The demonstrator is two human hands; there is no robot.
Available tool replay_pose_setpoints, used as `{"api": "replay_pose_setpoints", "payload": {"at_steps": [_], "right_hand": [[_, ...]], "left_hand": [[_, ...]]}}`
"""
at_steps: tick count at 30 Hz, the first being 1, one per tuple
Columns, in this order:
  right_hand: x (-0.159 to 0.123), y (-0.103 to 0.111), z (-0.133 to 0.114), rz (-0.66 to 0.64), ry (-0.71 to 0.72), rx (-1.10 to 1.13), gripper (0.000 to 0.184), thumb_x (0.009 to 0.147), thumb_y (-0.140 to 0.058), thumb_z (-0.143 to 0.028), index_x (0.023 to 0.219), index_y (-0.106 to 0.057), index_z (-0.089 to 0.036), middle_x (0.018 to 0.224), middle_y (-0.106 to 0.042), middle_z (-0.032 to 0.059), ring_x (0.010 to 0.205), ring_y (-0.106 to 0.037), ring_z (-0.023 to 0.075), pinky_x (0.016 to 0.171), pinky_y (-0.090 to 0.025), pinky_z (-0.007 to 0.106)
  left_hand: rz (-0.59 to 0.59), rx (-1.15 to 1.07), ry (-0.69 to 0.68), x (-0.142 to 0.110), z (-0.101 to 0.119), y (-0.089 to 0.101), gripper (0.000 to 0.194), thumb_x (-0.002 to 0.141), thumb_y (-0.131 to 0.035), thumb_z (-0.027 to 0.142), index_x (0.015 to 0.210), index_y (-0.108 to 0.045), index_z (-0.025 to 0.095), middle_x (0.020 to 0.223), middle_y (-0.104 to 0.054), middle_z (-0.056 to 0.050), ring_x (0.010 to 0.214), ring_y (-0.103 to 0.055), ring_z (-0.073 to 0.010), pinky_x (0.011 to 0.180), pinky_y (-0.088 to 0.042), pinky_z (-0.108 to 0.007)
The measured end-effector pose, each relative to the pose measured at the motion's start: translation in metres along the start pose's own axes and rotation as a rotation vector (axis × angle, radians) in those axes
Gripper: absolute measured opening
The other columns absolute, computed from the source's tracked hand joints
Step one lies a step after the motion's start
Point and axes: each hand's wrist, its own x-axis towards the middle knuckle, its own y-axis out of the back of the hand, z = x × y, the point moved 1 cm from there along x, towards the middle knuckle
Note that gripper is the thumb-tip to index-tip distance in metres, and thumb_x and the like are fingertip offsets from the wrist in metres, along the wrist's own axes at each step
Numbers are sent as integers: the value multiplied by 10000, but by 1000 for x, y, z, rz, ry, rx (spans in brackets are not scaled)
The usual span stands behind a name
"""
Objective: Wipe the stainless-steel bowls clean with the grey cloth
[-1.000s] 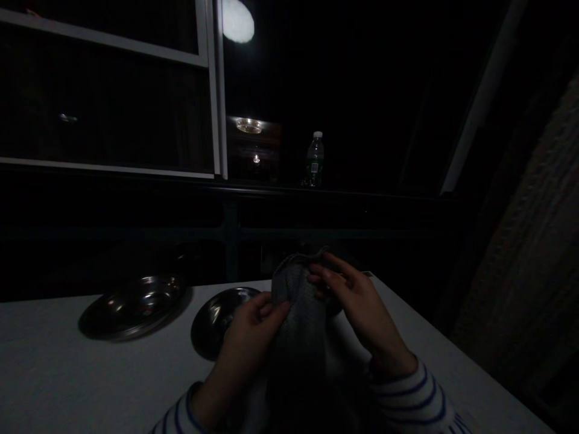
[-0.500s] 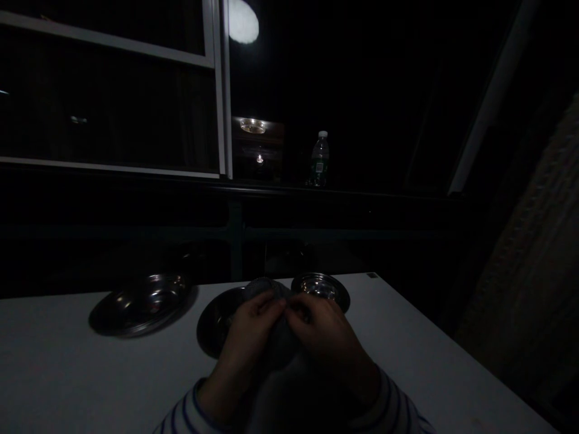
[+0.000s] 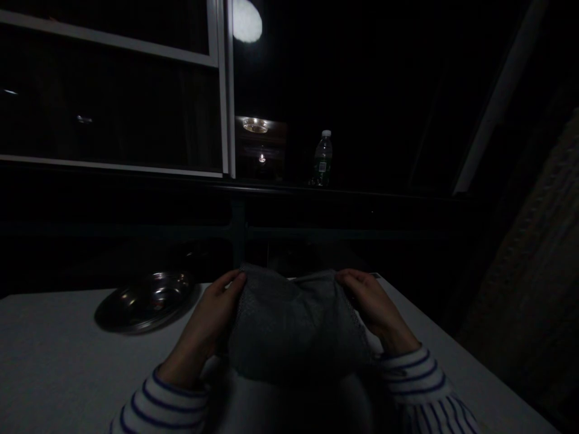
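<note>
A grey cloth [image 3: 294, 325] with stitched edges is spread between my two hands above the table. My left hand [image 3: 210, 313] pinches its upper left corner, and my right hand [image 3: 371, 301] pinches the upper right one. Between them the top edge sags a little, and the lower part hangs into deep shadow. To the left of my left hand lies a shiny metal dish [image 3: 145, 304] on the white table. Whatever stands directly behind the cloth is hidden.
The white table [image 3: 58, 361] has its right edge running diagonally toward me. Beyond it, a clear plastic bottle [image 3: 323, 160] with a white cap and green label stands on the dark window sill [image 3: 271, 188]. A patterned curtain [image 3: 534, 241] hangs at the right.
My hands came together on the bunched cloth, then moved apart, stretching it wide. Two metal dishes seen behind it half a second ago are now covered by the cloth.
</note>
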Motion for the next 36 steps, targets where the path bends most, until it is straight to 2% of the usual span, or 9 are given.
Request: {"api": "replay_pose_setpoints", "payload": {"at_steps": [5, 9, 13, 16, 20, 24, 26, 28, 36], "right_hand": [[5, 12, 3, 115, 6, 57, 348, 662, -624, -377, 920, -577, -149, 638, -616, -1, 594, -568, 134, 564, -431, 241], [8, 14, 7, 134, 53, 28, 399, 664, -625, -390, 990, -591, -163, 701, -642, 8, 643, -578, 145, 597, -434, 258], [9, 15, 8, 58, 99, -44, 394, 642, -653, -357, 986, -655, -165, 859, -678, 37, 795, -601, 175, 732, -441, 294], [10, 16, 8, 42, 127, -116, 378, 626, -671, -295, 981, -671, -167, 886, -684, 46, 849, -603, 200, 803, -423, 330], [13, 21, 9, 55, 175, -174, 213, 649, -649, -305, 808, -691, -170, 876, -675, 57, 891, -588, 217, 853, -393, 342], [12, 29, 9, 15, 160, -146, 167, 657, -636, -322, 749, -655, -185, 953, -650, 48, 928, -572, 202, 820, -410, 301], [13, 29, 11, -1, 123, -113, 181, 678, -603, -346, 762, -622, -186, 852, -648, 31, 823, -589, 180, 723, -439, 280], [14, 26, 14, 6, 79, -92, 214, 686, -580, -371, 779, -593, -178, 713, -616, 10, 684, -579, 162, 614, -440, 266], [15, 2, 18, 133, 77, -158, 251, 711, -561, -386, 816, -559, -159, 583, -553, -22, 542, -515, 134, 476, -355, 229]], "left_hand": [[75, 60, -78, 9, 2, 15, 377, 733, -588, 404, 1021, -649, 170, 871, -713, -60, 812, -647, -195, 702, -485, -273], [105, 100, -74, 10, 5, 19, 473, 715, -622, 399, 1115, -587, 150, 869, -705, -72, 814, -652, -193, 691, -494, -267], [4, 150, -122, 9, 10, 21, 586, 660, -684, 325, 1193, -527, 142, 857, -709, -61, 807, -655, -197, 703, -503, -283], [21, 366, -216, 11, 12, 25, 426, 658, -656, 316, 1046, -637, 141, 845, -710, -61, 789, -647, -218, 697, -497, -300], [65, 523, -316, 17, 10, 33, 224, 645, -648, 338, 784, -706, 172, 801, -707, -61, 805, -628, -241, 749, -463, -317], [-69, 250, -194, 18, 7, 33, 225, 619, -691, 371, 742, -684, 182, 801, -693, -37, 813, -614, -201, 718, -450, -264], [-142, 44, -86, 17, 3, 29, 249, 643, -674, 400, 754, -654, 178, 707, -659, -8, 699, -602, -163, 616, -441, -241], [-127, -62, -17, 18, -3, 23, 258, 657, -660, 413, 745, -622, 173, 633, -614, 16, 605, -569, -138, 551, -415, -230], [-36, 29, 58, 19, -20, 0, 280, 673, -595, 441, 712, -562, 166, 597, -571, 16, 603, -571, -161, 560, -415, -263]]}}
